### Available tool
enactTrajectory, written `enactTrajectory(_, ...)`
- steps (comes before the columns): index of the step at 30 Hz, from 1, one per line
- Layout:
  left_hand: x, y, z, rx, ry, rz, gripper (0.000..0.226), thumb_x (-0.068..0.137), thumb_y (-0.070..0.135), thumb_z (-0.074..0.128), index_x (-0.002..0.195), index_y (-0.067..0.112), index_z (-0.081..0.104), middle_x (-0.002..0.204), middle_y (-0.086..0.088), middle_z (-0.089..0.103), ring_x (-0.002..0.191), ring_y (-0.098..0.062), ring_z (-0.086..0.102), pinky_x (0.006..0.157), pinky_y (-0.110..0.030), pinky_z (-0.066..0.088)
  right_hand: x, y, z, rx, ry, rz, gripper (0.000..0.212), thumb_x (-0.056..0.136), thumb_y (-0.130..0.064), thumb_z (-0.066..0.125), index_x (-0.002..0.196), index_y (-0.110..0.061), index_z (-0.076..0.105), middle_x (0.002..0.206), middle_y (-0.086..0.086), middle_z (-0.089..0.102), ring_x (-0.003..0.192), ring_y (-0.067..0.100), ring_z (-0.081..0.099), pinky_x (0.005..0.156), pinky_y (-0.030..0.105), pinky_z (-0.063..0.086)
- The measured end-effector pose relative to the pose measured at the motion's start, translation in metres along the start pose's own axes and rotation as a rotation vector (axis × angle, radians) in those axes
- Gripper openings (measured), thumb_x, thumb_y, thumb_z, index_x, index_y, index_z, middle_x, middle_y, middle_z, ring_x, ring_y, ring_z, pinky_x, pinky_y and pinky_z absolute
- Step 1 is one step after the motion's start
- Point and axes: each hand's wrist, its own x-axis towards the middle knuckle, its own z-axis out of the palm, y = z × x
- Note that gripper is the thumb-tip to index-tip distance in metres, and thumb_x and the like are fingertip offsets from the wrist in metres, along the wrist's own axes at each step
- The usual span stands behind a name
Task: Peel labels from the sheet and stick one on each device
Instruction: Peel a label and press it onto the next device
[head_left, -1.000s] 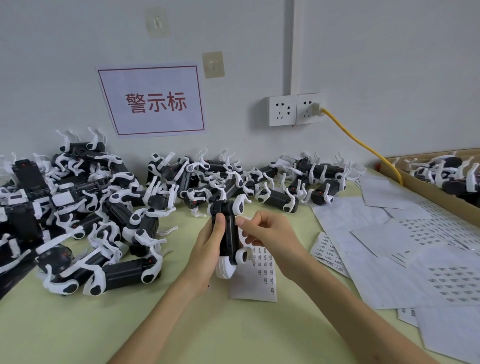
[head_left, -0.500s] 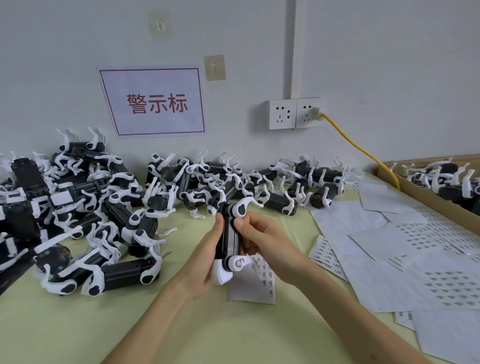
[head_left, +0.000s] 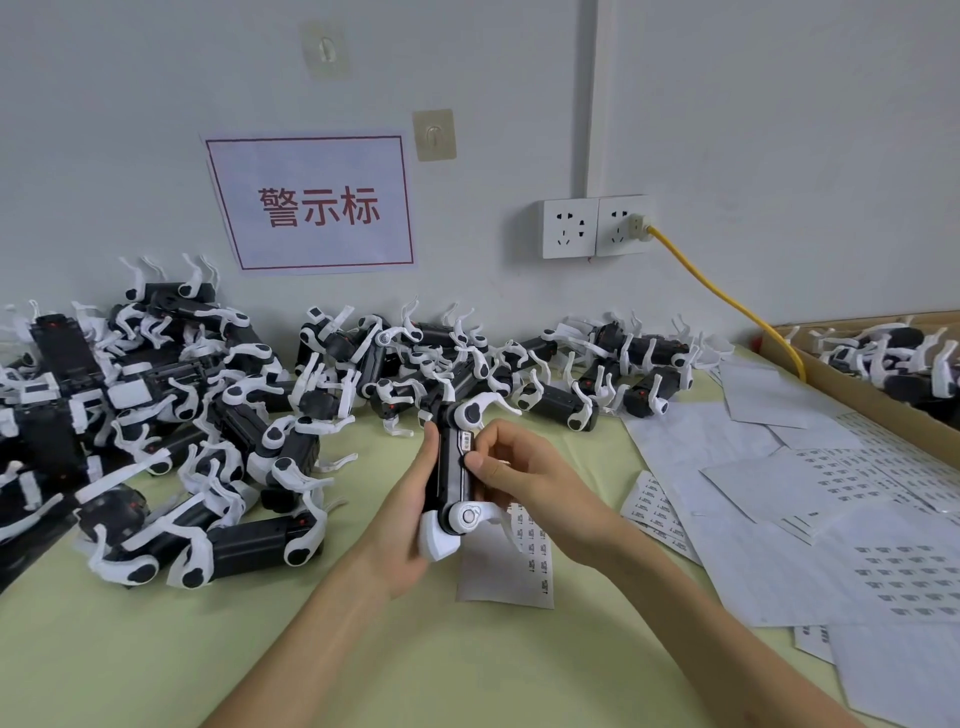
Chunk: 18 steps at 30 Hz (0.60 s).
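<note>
My left hand (head_left: 402, 525) grips a black device with white legs (head_left: 451, 467), held upright above the table. A small white label (head_left: 464, 442) sits on the device's side. My right hand (head_left: 511, 467) curls against that side, its thumb pressing just below the label. A label sheet (head_left: 511, 566) lies on the table under the device, partly hidden by my hands.
A big pile of black-and-white devices (head_left: 171, 415) covers the left and back of the table. Used and full label sheets (head_left: 810, 499) spread over the right. A cardboard box (head_left: 872, 395) with more devices stands far right. A yellow cable (head_left: 727, 301) runs from the wall socket.
The device has turned in my left hand so its side faces me. My right hand has moved onto that side, where the label now shows.
</note>
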Motion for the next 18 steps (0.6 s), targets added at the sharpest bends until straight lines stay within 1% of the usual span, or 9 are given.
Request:
enactTrajectory(3,0.000,0.000,0.000,-0.003,-0.004,-0.020,0.063,0.091,0.066,0.042,0.110,0.020,0.081,0.108,-0.008,0.076,0.097,-0.017,0.074,0.079,-0.026,0.059,0.000,0.000,0.002,0.002,0.048,0.005,0.024,0.101,-0.017,0.063,0.078,-0.016,0.056,0.068,0.001,0.055,0.060,0.014,0.048,0.056,0.021,0.039)
enactTrajectory(6,-0.001,0.000,0.002,0.022,-0.013,-0.025,0.063,0.092,0.065,0.041,0.119,0.021,0.077,0.118,-0.009,0.075,0.107,-0.018,0.072,0.083,-0.025,0.058,0.001,-0.001,0.003,-0.004,0.093,0.019,0.034,0.103,-0.020,0.060,0.070,-0.016,0.051,0.062,-0.001,0.051,0.059,0.016,0.050,0.056,0.021,0.038)
enactTrajectory(8,-0.002,0.000,0.003,0.010,-0.012,-0.034,0.062,0.092,0.065,0.041,0.120,0.022,0.077,0.123,-0.010,0.073,0.112,-0.018,0.071,0.084,-0.026,0.058,0.001,-0.002,0.002,0.031,0.071,0.046,0.034,0.104,-0.020,0.056,0.072,-0.014,0.050,0.064,0.001,0.049,0.061,0.017,0.049,0.057,0.022,0.037)
enactTrajectory(9,-0.002,0.000,0.003,-0.003,-0.016,-0.034,0.062,0.093,0.064,0.042,0.119,0.022,0.078,0.122,-0.009,0.074,0.111,-0.018,0.071,0.084,-0.026,0.058,0.001,-0.002,0.002,0.056,0.066,0.061,0.033,0.105,-0.018,0.055,0.073,-0.013,0.050,0.065,0.001,0.049,0.061,0.017,0.049,0.058,0.023,0.037)
enactTrajectory(11,0.000,0.001,0.002,-0.032,-0.028,-0.021,0.062,0.095,0.063,0.042,0.113,0.018,0.080,0.110,-0.009,0.076,0.098,-0.020,0.073,0.080,-0.028,0.059,0.003,-0.002,0.001,0.073,0.120,0.075,0.031,0.105,-0.015,0.054,0.074,-0.012,0.053,0.063,0.000,0.051,0.057,0.014,0.049,0.058,0.025,0.037)
enactTrajectory(14,0.002,0.001,0.003,-0.112,-0.024,-0.015,0.057,0.091,0.062,0.052,0.091,0.011,0.079,0.080,-0.004,0.068,0.070,-0.019,0.066,0.073,-0.031,0.055,0.004,0.001,-0.003,-0.157,0.393,-0.043,0.030,0.100,-0.016,0.062,0.071,-0.007,0.058,0.055,-0.009,0.045,0.052,0.008,0.038,0.053,0.023,0.032)
enactTrajectory(16,0.005,0.002,0.003,-0.157,0.014,-0.046,0.057,0.087,0.062,0.057,0.082,0.008,0.075,0.070,-0.006,0.057,0.062,-0.022,0.058,0.073,-0.034,0.049,0.003,0.002,-0.007,-0.326,0.560,-0.186,0.026,0.093,-0.014,0.067,0.069,-0.014,0.058,0.055,-0.013,0.040,0.053,0.006,0.033,0.052,0.021,0.029)
enactTrajectory(17,0.005,0.003,0.002,-0.160,0.027,-0.063,0.058,0.087,0.062,0.056,0.080,0.007,0.075,0.068,-0.007,0.055,0.061,-0.024,0.057,0.071,-0.035,0.049,0.002,-0.001,-0.010,-0.380,0.602,-0.258,0.021,0.089,-0.010,0.069,0.074,-0.021,0.060,0.059,-0.014,0.042,0.056,0.006,0.036,0.054,0.020,0.031)
enactTrajectory(18,0.005,0.004,0.002,-0.157,0.041,-0.076,0.059,0.089,0.061,0.054,0.080,0.007,0.075,0.067,-0.007,0.055,0.060,-0.025,0.056,0.069,-0.035,0.050,0.000,-0.003,-0.012,-0.445,0.619,-0.315,0.021,0.085,-0.006,0.071,0.086,-0.026,0.064,0.069,-0.014,0.048,0.062,0.006,0.042,0.058,0.019,0.035)
